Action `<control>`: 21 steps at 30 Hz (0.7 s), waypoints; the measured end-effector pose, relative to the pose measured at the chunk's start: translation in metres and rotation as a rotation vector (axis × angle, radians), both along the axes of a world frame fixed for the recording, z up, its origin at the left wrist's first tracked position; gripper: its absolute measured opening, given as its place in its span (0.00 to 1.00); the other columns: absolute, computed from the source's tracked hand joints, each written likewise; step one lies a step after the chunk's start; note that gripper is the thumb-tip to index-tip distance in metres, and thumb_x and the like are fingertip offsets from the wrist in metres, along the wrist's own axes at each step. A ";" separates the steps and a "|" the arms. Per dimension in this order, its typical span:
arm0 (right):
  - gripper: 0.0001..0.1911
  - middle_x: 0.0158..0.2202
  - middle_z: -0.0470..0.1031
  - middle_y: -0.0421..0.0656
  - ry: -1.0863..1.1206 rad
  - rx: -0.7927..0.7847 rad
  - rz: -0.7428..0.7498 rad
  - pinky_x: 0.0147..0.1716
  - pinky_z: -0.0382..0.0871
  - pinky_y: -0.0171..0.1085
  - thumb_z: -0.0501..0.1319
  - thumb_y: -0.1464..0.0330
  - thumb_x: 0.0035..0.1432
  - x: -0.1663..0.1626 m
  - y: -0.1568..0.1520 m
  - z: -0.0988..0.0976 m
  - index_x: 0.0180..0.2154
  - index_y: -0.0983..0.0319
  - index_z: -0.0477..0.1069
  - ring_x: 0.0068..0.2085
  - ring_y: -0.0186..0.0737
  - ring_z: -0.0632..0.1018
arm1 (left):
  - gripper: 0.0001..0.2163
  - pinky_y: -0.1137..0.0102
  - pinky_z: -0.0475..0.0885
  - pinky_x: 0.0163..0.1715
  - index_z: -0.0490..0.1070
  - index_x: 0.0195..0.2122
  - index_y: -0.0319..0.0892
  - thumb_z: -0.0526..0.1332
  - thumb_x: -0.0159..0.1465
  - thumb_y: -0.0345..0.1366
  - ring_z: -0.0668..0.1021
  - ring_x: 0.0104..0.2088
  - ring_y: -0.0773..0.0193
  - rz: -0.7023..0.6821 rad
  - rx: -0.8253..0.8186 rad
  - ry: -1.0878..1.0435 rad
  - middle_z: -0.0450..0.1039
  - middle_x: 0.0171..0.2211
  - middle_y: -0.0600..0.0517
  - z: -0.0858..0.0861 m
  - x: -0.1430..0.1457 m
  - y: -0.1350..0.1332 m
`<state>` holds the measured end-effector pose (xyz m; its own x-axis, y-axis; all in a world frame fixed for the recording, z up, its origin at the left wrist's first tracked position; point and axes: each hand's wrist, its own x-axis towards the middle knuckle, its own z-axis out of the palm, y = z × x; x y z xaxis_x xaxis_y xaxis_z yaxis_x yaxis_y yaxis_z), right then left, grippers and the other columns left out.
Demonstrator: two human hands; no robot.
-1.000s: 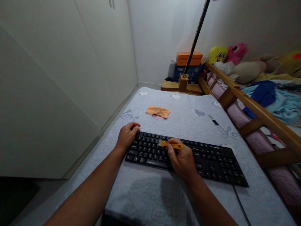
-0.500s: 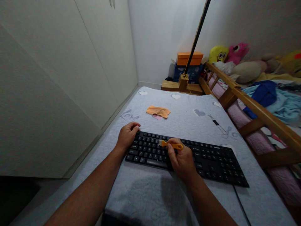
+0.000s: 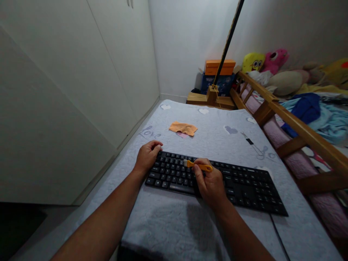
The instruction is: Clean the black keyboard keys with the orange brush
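A black keyboard lies across the pale blue covered surface, its cable running off toward me at the right. My left hand is curled around the keyboard's far left corner, gripping its edge. In my right hand is a small orange brush, pinched between thumb and fingers. Its pale bristles point left, over the upper letter keys. Whether the bristles touch the keys I cannot tell. Beyond the keyboard an orange cloth lies crumpled. A thin metal tool with a black sleeve rests at the right.
White cabinet doors stand along the left. A wooden bed rail runs down the right, with clothes and plush toys behind it. At the back are an orange box and a dark pole on a wooden base.
The brush in my right hand has shifted very slightly over the keys. My left hand and the keyboard have stayed in place.
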<state>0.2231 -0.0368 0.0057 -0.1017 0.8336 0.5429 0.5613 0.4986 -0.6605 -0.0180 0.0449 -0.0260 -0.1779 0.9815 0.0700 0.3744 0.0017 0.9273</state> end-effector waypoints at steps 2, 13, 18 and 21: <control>0.07 0.32 0.79 0.41 0.012 -0.018 -0.010 0.35 0.72 0.34 0.55 0.70 0.69 -0.001 0.001 -0.002 0.38 0.59 0.71 0.32 0.37 0.80 | 0.13 0.67 0.70 0.34 0.78 0.36 0.42 0.61 0.59 0.44 0.78 0.31 0.59 -0.003 0.004 0.002 0.78 0.29 0.52 0.000 0.000 0.000; 0.08 0.30 0.78 0.40 0.027 -0.015 -0.007 0.33 0.72 0.33 0.55 0.70 0.68 0.001 -0.003 0.003 0.37 0.59 0.72 0.30 0.36 0.80 | 0.12 0.67 0.70 0.33 0.79 0.36 0.42 0.61 0.58 0.44 0.78 0.31 0.59 -0.002 0.011 -0.002 0.79 0.29 0.52 -0.001 0.000 0.000; 0.06 0.33 0.80 0.41 0.055 -0.018 -0.027 0.36 0.73 0.34 0.57 0.70 0.68 0.001 0.001 -0.001 0.39 0.59 0.73 0.33 0.37 0.81 | 0.13 0.66 0.70 0.36 0.79 0.36 0.42 0.61 0.58 0.44 0.79 0.33 0.58 0.001 0.014 0.029 0.79 0.29 0.51 0.000 0.000 0.000; 0.06 0.34 0.81 0.41 0.097 -0.005 -0.052 0.36 0.73 0.35 0.57 0.69 0.68 0.005 0.000 -0.001 0.40 0.59 0.73 0.35 0.38 0.82 | 0.13 0.66 0.70 0.35 0.79 0.36 0.42 0.61 0.58 0.44 0.79 0.32 0.58 -0.001 0.008 0.015 0.79 0.29 0.51 0.000 -0.001 0.000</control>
